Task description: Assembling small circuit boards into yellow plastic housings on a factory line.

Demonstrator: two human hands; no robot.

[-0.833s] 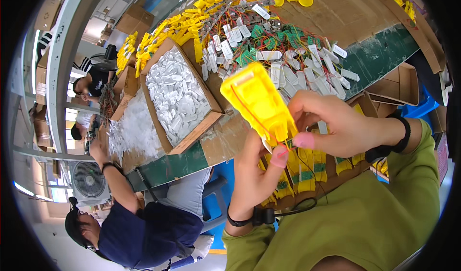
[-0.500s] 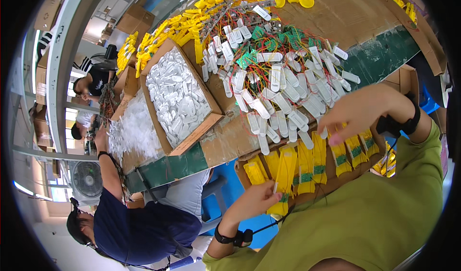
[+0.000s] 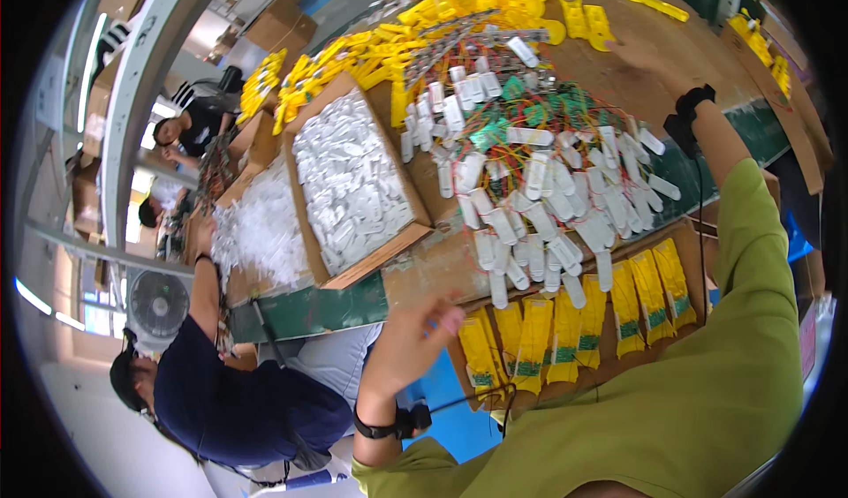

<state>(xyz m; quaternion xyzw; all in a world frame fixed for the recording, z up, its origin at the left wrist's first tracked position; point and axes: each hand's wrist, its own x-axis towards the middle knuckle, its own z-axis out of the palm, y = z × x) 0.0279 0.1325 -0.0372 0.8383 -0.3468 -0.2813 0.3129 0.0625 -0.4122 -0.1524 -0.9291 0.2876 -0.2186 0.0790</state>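
Reaching toward yellow casings (image 3: 599, 28), the right hand (image 3: 640, 55) blurs, grip unclear. Half-open and empty, the left hand (image 3: 411, 343) has left the boxed units (image 3: 533, 343), seemingly placed.

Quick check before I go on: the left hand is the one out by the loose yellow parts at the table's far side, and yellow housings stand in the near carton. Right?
Not the left: the head view shows the right hand out by the loose yellow parts. Yellow housings do stand in the near carton.
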